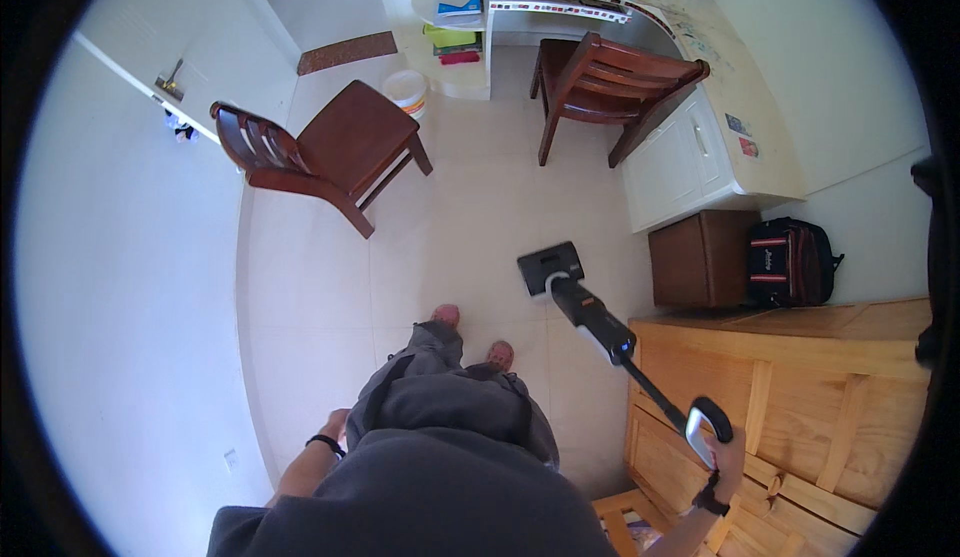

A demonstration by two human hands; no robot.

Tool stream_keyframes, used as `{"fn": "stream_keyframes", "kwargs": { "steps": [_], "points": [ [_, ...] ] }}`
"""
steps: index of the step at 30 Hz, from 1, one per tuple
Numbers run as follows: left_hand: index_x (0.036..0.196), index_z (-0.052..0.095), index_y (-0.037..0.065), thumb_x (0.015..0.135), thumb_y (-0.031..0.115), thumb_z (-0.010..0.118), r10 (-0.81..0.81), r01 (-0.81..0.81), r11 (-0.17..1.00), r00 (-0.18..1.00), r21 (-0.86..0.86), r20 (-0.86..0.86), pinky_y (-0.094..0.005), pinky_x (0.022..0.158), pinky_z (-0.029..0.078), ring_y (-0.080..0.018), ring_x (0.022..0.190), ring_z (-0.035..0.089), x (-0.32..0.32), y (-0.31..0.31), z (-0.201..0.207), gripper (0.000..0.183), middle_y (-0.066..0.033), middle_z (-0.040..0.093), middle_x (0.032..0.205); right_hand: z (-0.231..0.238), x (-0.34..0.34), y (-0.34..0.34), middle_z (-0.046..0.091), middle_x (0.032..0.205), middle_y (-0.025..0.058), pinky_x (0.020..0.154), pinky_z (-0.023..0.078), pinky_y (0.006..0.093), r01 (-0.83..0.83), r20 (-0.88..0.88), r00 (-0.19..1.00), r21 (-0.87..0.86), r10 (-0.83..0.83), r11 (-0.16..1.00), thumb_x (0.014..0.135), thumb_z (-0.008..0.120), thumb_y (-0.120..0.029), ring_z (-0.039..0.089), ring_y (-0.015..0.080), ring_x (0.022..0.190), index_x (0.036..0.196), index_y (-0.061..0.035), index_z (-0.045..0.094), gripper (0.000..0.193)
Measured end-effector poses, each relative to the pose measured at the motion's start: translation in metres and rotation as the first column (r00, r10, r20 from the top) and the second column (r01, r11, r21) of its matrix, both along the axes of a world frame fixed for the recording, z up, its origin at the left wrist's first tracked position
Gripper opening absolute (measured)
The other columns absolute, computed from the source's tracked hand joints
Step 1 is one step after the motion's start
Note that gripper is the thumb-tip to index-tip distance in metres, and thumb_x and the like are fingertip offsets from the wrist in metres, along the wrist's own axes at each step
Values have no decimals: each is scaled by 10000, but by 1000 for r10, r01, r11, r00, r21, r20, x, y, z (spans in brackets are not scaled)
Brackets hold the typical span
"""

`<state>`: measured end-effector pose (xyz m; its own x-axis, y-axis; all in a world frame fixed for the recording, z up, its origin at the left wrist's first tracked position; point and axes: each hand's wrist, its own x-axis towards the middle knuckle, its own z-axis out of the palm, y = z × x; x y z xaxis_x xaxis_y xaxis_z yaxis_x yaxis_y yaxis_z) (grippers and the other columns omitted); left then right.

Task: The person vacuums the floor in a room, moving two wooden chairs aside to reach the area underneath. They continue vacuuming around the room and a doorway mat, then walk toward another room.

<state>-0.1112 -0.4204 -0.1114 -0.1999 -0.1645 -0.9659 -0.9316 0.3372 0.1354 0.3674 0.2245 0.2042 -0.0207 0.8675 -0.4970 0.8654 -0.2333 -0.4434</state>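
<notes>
My right hand (pixel 730 451) is closed around the loop handle (pixel 709 427) of a black and grey upright floor cleaner (pixel 592 319). A thin dark pole runs from the handle down to its body, which shows a small blue light. Its flat black head (pixel 550 265) rests on the pale tiled floor, ahead and to the right of my feet. My left hand (pixel 337 425) hangs beside my left hip, a dark band on its wrist. Clothing partly covers that hand, and its fingers cannot be made out.
A brown wooden chair (pixel 360 137) stands ahead on the left, another (pixel 600 82) at the curved desk (pixel 745 87). A white bucket (pixel 406 90) is beside the shelves. On the right are a brown box stool (pixel 700 257), a dark backpack (pixel 792 262) and wooden furniture (pixel 690 357). A white door (pixel 190 47) stands left.
</notes>
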Motion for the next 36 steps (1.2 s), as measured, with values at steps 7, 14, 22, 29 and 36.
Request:
{"fn": "stream_keyframes", "kwargs": {
  "steps": [7, 14, 22, 29, 36],
  "points": [
    [1129, 548, 26, 879, 203, 496, -42, 44, 998, 997, 37, -58, -350, 706, 485, -211, 851, 616, 95, -4, 12, 311, -116, 645, 960, -78, -105, 23, 461, 508, -15, 347, 306, 240, -273, -294, 941, -379, 165, 884, 739, 715, -110, 421, 78, 379, 706, -61, 536, 188],
    [1109, 558, 138, 900, 298, 452, -6, 22, 995, 986, 97, -166, -338, 679, 486, -204, 781, 643, 53, -78, 26, 284, -72, 666, 909, -184, -253, -24, 443, 506, 7, 340, 320, 256, -454, -636, 753, -315, 170, 833, 747, 659, -68, 416, 94, 382, 675, -36, 477, 198],
    [1122, 567, 69, 895, 264, 453, -139, 256, 965, 680, 56, -720, -284, 661, 465, -155, 764, 635, -98, -42, 69, 320, -88, 663, 910, -244, -414, -139, 549, 524, 62, 421, 405, 317, -390, -628, 751, -175, 202, 904, 728, 665, -146, 525, 163, 438, 704, -10, 534, 190],
    [1068, 578, 57, 878, 309, 506, -112, 130, 991, 843, -2, -526, -284, 550, 471, -176, 696, 638, -74, -151, -10, 323, -99, 671, 848, -219, -366, -213, 508, 505, 50, 364, 365, 293, -195, -497, 866, -223, 61, 955, 706, 653, -104, 483, 148, 383, 678, -2, 511, 177],
    [1111, 476, 91, 887, 255, 442, 361, -353, 932, 924, -84, 124, -410, 604, 460, -291, 760, 628, 65, -279, -31, 280, -159, 640, 925, -121, -334, -262, 504, 520, 34, 375, 379, 254, -33, -375, 920, -356, -111, 934, 703, 653, -35, 488, 129, 400, 700, -15, 521, 133]
  ]
}}
